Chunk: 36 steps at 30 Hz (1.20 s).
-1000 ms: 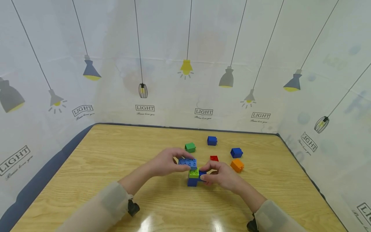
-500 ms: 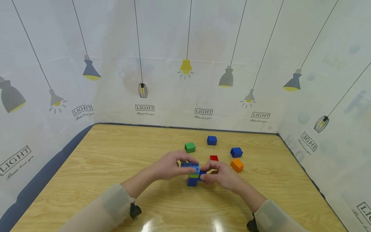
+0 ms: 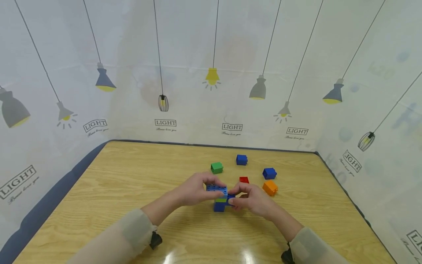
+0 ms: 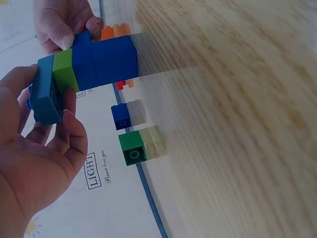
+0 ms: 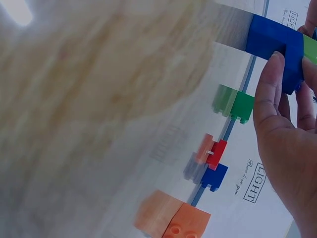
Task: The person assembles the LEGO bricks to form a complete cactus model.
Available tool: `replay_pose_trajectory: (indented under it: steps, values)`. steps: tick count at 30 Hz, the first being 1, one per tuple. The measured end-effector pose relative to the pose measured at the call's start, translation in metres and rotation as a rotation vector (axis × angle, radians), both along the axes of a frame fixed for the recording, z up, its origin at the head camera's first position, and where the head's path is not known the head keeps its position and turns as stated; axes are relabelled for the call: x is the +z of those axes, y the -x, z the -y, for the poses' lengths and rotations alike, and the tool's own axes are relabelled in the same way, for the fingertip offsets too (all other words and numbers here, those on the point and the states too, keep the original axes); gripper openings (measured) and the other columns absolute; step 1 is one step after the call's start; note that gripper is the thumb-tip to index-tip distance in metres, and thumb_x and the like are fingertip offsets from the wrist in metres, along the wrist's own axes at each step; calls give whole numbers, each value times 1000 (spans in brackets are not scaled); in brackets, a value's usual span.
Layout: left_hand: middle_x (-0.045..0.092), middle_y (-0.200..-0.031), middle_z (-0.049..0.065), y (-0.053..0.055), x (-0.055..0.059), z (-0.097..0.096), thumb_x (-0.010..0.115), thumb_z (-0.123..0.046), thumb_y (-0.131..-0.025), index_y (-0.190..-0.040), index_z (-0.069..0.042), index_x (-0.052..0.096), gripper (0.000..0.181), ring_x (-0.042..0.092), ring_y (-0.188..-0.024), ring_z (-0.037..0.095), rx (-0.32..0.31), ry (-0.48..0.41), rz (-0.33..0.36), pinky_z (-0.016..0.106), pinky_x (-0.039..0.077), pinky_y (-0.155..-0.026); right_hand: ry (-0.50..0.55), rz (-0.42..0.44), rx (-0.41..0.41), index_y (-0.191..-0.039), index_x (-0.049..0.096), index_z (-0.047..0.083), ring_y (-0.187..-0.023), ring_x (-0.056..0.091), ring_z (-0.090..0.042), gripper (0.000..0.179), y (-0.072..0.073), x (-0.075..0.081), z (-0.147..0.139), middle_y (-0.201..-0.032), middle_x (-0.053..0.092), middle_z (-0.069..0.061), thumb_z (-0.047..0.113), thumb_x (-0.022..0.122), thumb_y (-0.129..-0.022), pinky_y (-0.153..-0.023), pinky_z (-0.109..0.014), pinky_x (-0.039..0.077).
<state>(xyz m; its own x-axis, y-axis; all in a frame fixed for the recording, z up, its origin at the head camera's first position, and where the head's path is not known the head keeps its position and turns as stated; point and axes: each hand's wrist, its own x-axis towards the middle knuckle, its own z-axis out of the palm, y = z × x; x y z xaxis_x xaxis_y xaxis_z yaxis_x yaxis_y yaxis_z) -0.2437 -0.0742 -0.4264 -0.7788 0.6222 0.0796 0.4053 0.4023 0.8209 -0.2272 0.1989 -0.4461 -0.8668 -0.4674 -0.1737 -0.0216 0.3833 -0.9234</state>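
My left hand (image 3: 195, 190) grips a light blue brick (image 4: 45, 94) with eight-stud-like length, thumb in front and fingers behind. The brick sits on a lime green brick (image 4: 64, 70), overhanging it to the left. Beneath the green one is a dark blue brick that juts out to the right (image 5: 293, 69), and my right hand (image 3: 257, 201) pinches its protruding end between thumb and fingers. A further dark blue brick (image 3: 219, 206) forms the base of this upright stack, standing on the table. In the head view the hands cover parts of the upper bricks.
Loose bricks lie behind and right of the stack on the wooden table (image 3: 138, 176): green (image 3: 217, 168), red (image 3: 244, 179), orange (image 3: 270, 187), a dark blue one (image 3: 241, 160) at the back and another dark blue one (image 3: 269, 173) farther right. A printed curtain (image 3: 184, 146) borders the table's far edge.
My left hand has moved down and slightly right, bringing the light blue brick from above the lime green brick onto its top. The right hand keeps its hold in the same place.
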Motion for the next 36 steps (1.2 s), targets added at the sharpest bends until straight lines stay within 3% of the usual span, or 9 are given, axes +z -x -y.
replay_pose_trajectory:
  steps: [7,17,36]
  values:
    - [76,-117,-10,2,-4,-4,80,-27,-103,-123,-22,81,20,62,-107,14,-10,-25,5,32,55,-92,8,-3,-4,-121,72,6,-97,77,-28,24,0,-3,-3,-127,69,-13,22,78,-104,-87,-38,69]
    - [76,-119,-7,0,0,-5,79,-27,-103,-122,-20,81,20,62,-110,14,-3,-19,16,33,55,-96,16,-7,-5,-122,72,5,-97,76,-29,25,0,-3,-3,-128,69,-14,22,78,-104,-87,-38,68]
    - [75,-121,-8,-2,0,-1,80,-27,-103,-119,-24,80,16,62,-110,17,18,-22,50,36,56,-94,20,-16,11,-123,72,6,-97,77,-31,25,0,-3,-1,-127,69,-14,23,78,-105,-86,-38,68]
